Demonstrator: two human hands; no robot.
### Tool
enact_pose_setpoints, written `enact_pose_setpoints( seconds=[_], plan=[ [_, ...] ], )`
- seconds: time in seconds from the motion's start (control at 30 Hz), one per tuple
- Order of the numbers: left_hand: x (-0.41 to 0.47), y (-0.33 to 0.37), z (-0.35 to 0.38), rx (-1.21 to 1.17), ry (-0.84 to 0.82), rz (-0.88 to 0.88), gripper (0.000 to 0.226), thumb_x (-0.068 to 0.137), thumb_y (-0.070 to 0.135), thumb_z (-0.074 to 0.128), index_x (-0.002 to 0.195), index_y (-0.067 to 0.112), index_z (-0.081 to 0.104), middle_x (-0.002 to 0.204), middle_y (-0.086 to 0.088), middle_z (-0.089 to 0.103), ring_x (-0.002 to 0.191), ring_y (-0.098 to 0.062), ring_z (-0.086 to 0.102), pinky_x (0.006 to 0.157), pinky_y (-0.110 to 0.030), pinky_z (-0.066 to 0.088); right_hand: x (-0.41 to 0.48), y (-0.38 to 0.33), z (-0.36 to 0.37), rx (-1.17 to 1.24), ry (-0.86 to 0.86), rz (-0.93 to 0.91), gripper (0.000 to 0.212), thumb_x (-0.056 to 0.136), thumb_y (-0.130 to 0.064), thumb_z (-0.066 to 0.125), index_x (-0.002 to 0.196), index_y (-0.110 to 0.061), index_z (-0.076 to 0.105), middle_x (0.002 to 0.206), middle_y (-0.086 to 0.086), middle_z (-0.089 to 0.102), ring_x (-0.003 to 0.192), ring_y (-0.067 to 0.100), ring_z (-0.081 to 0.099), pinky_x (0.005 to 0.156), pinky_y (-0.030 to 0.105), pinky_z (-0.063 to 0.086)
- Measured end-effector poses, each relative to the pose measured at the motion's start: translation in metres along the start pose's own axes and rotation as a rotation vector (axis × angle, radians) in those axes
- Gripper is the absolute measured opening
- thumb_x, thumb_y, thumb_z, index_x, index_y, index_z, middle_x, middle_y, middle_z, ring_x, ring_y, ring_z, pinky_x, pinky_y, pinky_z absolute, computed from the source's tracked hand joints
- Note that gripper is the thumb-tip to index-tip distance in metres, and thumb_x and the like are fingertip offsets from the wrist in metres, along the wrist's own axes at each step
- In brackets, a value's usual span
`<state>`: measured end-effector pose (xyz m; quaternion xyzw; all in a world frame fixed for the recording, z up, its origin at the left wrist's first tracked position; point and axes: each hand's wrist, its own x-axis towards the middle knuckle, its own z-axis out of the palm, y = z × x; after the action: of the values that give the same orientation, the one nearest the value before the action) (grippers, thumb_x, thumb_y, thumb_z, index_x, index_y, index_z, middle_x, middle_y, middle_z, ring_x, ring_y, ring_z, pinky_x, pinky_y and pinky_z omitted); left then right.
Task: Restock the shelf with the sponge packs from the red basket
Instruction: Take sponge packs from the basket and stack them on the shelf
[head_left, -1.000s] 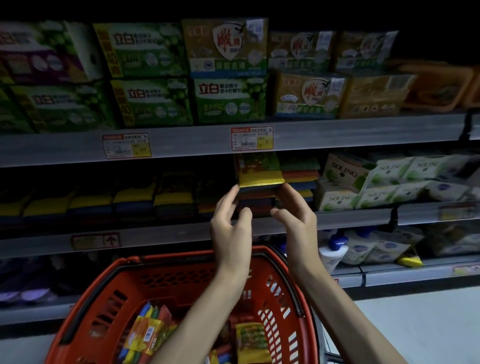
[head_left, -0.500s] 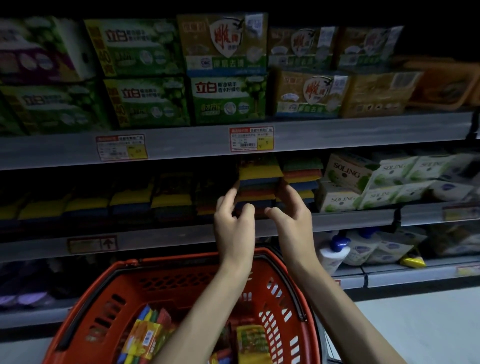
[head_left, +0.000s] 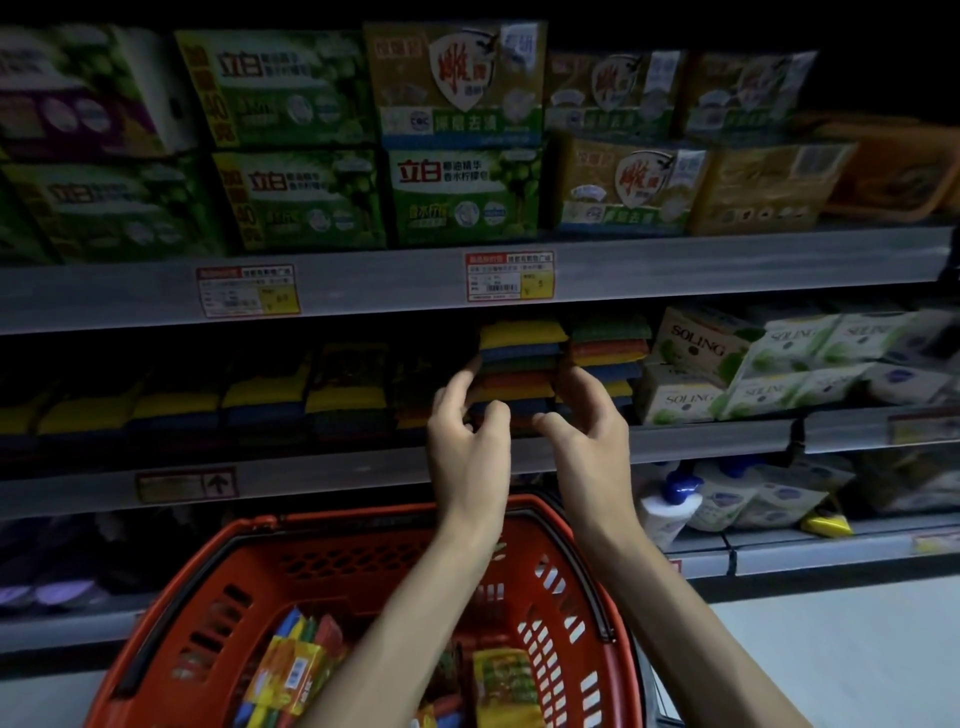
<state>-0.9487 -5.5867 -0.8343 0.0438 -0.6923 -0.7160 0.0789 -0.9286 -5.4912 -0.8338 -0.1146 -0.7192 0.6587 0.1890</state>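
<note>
A stack of multicoloured sponge packs (head_left: 521, 358) lies on the middle shelf (head_left: 701, 434), its top pack showing yellow. My left hand (head_left: 467, 441) is just below and left of the stack, its forefinger reaching up to the stack's left side. On the stack's right side is my right hand (head_left: 589, 431), fingers loosely bent. Neither hand grips a pack. Under my forearms stands the red basket (head_left: 363, 525). Several sponge packs (head_left: 296, 670) lie in it.
A second sponge stack (head_left: 608, 353) stands right of the first, then white SOLING boxes (head_left: 696, 364). More sponge packs (head_left: 260, 400) line the dark left of that shelf. Green and yellow soap boxes (head_left: 462, 192) fill the shelf above. Bottles (head_left: 675, 499) stand on the lower shelf.
The pack that both hands held tilted at the top of the stack now lies flat on it. Both hands have let go and dropped slightly lower beside the stack.
</note>
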Motion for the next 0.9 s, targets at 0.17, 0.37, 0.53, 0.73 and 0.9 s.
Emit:
enact_pose_setpoints(
  seconds=[0.17,0.37,0.53,0.73,0.9],
  plan=[
    [0.001,-0.003,-0.005,0.012,0.007,0.031,0.041,0.093,0.018,0.061,0.129,0.040,0.059,0.133,0.003,0.064,0.122,-0.012,0.062,0.107,-0.043,0.052,-0.002,0.000,-0.003,0.007,0.019,-0.004,0.058,0.094,-0.001,0.061,0.148,-0.018,0.051,0.140,-0.006,0.060,0.131,0.006,0.054,0.098,0.012,0.044],
    [-0.002,-0.004,-0.020,0.034,-0.015,0.076,0.038,0.096,0.012,0.066,0.130,0.029,0.064,0.130,0.008,0.065,0.121,-0.007,0.062,0.105,-0.039,0.054,-0.009,0.000,-0.007,-0.002,0.024,-0.037,0.049,0.094,-0.006,0.066,0.139,-0.023,0.059,0.132,-0.010,0.064,0.124,0.001,0.058,0.106,0.025,0.048],
    [-0.013,-0.007,-0.045,0.134,-0.097,0.150,0.035,0.098,0.019,0.068,0.129,0.033,0.064,0.130,0.013,0.063,0.121,0.000,0.060,0.103,-0.032,0.054,-0.020,0.002,-0.013,-0.054,0.007,-0.079,0.043,0.091,-0.021,0.076,0.132,-0.029,0.063,0.126,-0.013,0.067,0.119,-0.001,0.060,0.101,0.025,0.050],
    [-0.027,-0.011,-0.089,0.394,-0.213,0.274,0.034,0.099,0.030,0.067,0.132,0.035,0.062,0.130,0.023,0.057,0.124,0.003,0.054,0.104,-0.023,0.048,-0.047,0.006,-0.019,-0.189,-0.104,-0.097,0.048,0.089,-0.034,0.078,0.134,-0.033,0.061,0.128,-0.017,0.066,0.123,-0.006,0.057,0.096,0.013,0.046],
    [-0.040,-0.009,-0.139,0.631,-0.375,0.321,0.034,0.099,0.038,0.064,0.133,0.034,0.060,0.131,0.025,0.053,0.124,0.012,0.047,0.099,0.001,0.033,-0.076,0.015,-0.015,-0.349,-0.224,-0.078,0.050,0.087,-0.039,0.079,0.134,-0.032,0.062,0.131,-0.016,0.064,0.122,-0.001,0.058,0.102,0.024,0.049]
  ],
)
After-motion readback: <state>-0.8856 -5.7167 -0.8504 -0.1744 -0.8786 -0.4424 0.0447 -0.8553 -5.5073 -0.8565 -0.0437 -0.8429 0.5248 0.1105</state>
